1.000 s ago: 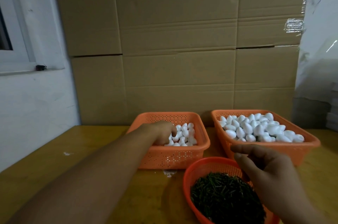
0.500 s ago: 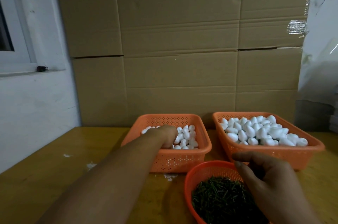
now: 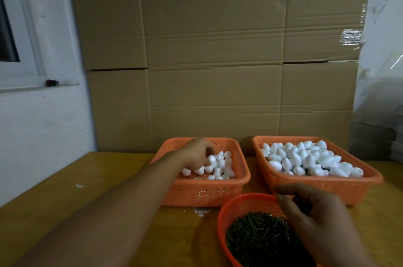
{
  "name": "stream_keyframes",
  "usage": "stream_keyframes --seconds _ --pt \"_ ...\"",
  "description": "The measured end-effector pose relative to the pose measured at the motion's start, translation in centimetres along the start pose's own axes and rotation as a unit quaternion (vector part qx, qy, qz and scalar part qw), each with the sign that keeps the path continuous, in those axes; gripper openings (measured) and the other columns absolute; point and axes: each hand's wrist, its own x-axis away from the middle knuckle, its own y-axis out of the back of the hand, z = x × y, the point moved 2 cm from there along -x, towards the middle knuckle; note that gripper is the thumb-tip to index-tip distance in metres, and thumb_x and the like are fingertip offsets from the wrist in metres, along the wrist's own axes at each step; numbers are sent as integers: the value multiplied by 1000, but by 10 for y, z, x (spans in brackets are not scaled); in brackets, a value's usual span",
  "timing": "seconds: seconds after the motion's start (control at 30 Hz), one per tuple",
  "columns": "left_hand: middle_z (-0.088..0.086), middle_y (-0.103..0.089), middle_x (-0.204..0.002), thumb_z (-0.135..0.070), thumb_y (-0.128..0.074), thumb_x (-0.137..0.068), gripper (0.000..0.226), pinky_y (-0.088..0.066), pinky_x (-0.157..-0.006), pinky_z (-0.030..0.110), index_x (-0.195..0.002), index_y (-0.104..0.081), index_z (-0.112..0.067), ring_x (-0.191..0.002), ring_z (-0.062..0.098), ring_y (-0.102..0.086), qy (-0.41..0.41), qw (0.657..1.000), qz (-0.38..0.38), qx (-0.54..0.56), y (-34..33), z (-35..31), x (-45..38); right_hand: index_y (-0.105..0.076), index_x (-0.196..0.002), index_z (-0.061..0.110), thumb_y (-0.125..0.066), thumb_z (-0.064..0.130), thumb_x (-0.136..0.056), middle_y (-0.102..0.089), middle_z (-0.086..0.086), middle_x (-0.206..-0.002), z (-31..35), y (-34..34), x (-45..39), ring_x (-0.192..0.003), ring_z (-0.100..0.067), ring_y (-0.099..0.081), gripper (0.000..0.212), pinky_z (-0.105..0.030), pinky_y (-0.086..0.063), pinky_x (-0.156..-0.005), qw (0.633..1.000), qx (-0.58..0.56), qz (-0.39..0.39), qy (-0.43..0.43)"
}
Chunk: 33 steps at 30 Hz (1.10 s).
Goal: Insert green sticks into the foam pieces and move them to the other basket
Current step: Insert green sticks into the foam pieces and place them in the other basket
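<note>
Inside perforated orange basket (image 3: 218,192), left hand (image 3: 196,154) curls over smooth egg-shaped foam pieces (image 3: 220,167), grip unclear.

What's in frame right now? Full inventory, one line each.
left basket: 1, orange, on the table, back centre
right basket: 1, orange, on the table, right of the left basket
round basket: 1, orange-red, front, nearest the camera
foam pieces in left basket: a partial layer, white
foam pieces in right basket: a heaped pile, white
green sticks: a heap, dark green, in the round basket
table: 1, yellow-brown wood
cardboard: large brown sheets, behind the baskets
window: 1, white frame, far left
left hand: in the left basket, fingers down among the foam pieces
right hand: over the round basket; no stick visible in it
</note>
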Motion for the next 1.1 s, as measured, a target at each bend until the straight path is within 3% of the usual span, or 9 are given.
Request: stream_keyframes --seconds 0.07,0.2,0.3,0.4,0.53,0.63,0.73,0.9,1.1 --pt "-8 -68 -98 -9 -68 -87 20 -56 -85 32 -98 -64 -25 -92 12 -65 -39 995 -58 78 8 -6 12 -75 -84 36 -77 14 -84 -67 -2 -56 1 0 1 -44 -12 -58 22 -25 -46 -49 1000 7 1 0" --pt "-8 -70 -98 -3 -66 -84 22 -54 -85 23 -98 -62 -20 -94 2 -64 -100 976 -124 151 14 -21 47 -74 -87 35 -76 17 -85 -69 -3 -59 4 -2 1 -45 -11 -58 18 -27 -46 -50 1000 19 20 -10" --pt "-9 -70 -100 -1 -66 -85 24 -54 -86 28 -99 -61 -20 -96 3 -64 -130 964 -149 176 13 -32 72 -75 -91 32 -78 17 -84 -70 -1 -62 8 -3 3 -50 -10 -62 17 -26 -49 -55 999 34 29 -11" --pt "-8 -71 -101 -3 -65 -87 27 -55 -87 39 -105 -60 -23 -95 9 -67 -154 953 -147 217 3 -41 97 -74 -101 31 -79 19 -83 -73 8 -68 8 -5 4 -57 -6 -66 22 -26 -52 -60 997 60 51 -11" --pt "-17 -65 -107 -14 -57 -98 34 -50 -91 26 -122 -54 -38 -104 7 -63 -191 946 -139 221 -16 -47 127 -63 -120 44 -81 29 -80 -70 28 -76 9 -6 5 -75 9 -65 47 -17 -49 -66 984 147 101 28" --pt "-19 -62 -106 -14 -49 -103 26 -42 -94 15 -119 -61 -31 -115 5 -57 -210 940 -118 242 -31 -53 143 -72 -103 47 -78 32 -82 -70 27 -79 11 -6 4 -81 9 -65 27 -19 -54 -70 966 208 149 43" --pt "-17 -64 -101 -18 -52 -102 23 -48 -90 20 -119 -65 -28 -101 3 -61 -201 925 -91 309 -41 -58 153 -76 -94 41 -72 39 -85 -73 20 -86 12 -11 3 -81 0 -68 10 -25 -56 -76 938 258 231 28" --pt "1 -66 -111 -7 -65 -92 43 -52 -98 31 -122 -62 -38 -109 15 -63 -189 904 -38 382 -53 -62 163 -70 -99 36 -66 70 -71 -69 14 -90 19 -20 4 -84 -2 -64 44 -30 -56 -79 893 329 306 1" --pt "7 -73 -97 -17 -59 -99 23 -55 -78 30 -120 -57 -25 -82 15 -65 -176 894 -39 409 -58 -66 166 -65 -94 27 -63 60 -76 -65 10 -92 20 -37 7 -92 -14 -64 37 -31 -53 -77 871 366 328 17"
